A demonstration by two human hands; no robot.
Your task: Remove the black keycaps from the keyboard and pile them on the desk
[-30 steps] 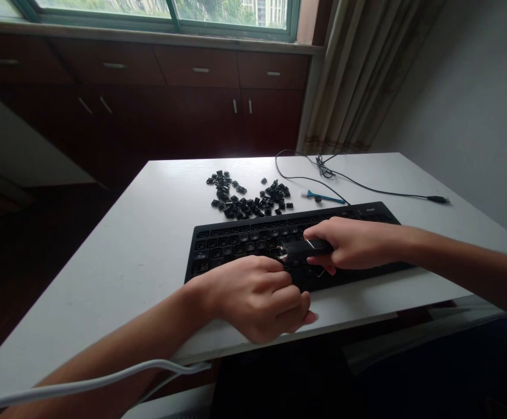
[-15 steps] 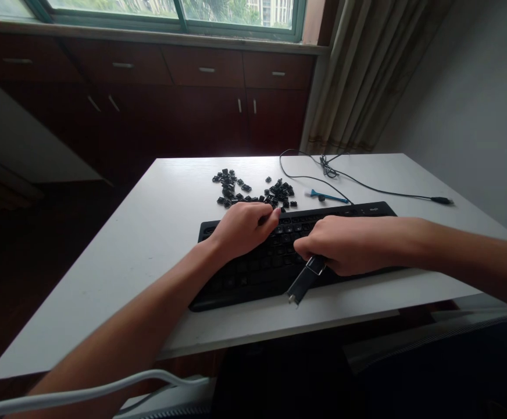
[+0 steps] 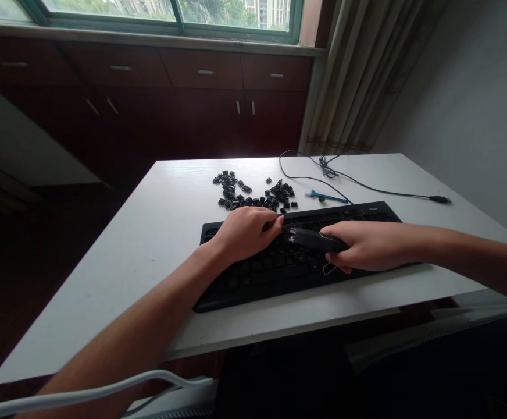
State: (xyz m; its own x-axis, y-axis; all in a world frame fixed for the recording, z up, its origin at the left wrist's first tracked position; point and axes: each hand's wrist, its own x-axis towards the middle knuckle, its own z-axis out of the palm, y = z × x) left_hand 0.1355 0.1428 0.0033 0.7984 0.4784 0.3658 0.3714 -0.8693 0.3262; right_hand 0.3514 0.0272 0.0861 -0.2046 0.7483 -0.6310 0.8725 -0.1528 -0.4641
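A black keyboard (image 3: 358,212) lies across the white table (image 3: 149,250) in front of me. My right hand (image 3: 364,247) is closed around a slim black tool (image 3: 312,238) that lies flat over the keys, its metal tip pointing left. My left hand (image 3: 247,233) rests on the upper left keys, fingers curled, with the fingertips touching the keyboard's top row right beside the tool's tip. What those fingers pinch, if anything, is hidden. A heap of loose black keycaps (image 3: 253,195) lies on the table just beyond the keyboard.
A small blue tool (image 3: 325,197) lies behind the keyboard, next to the black cable (image 3: 367,183) that trails to a plug at the right. Dark wooden cabinets (image 3: 170,99) and a curtain (image 3: 358,75) stand beyond the table. A white cable (image 3: 83,393) crosses the bottom left corner.
My left hand went from the table's near edge up to the keyboard's top row. My right hand swung the tool down toward me, then back to level, tip toward the left hand.
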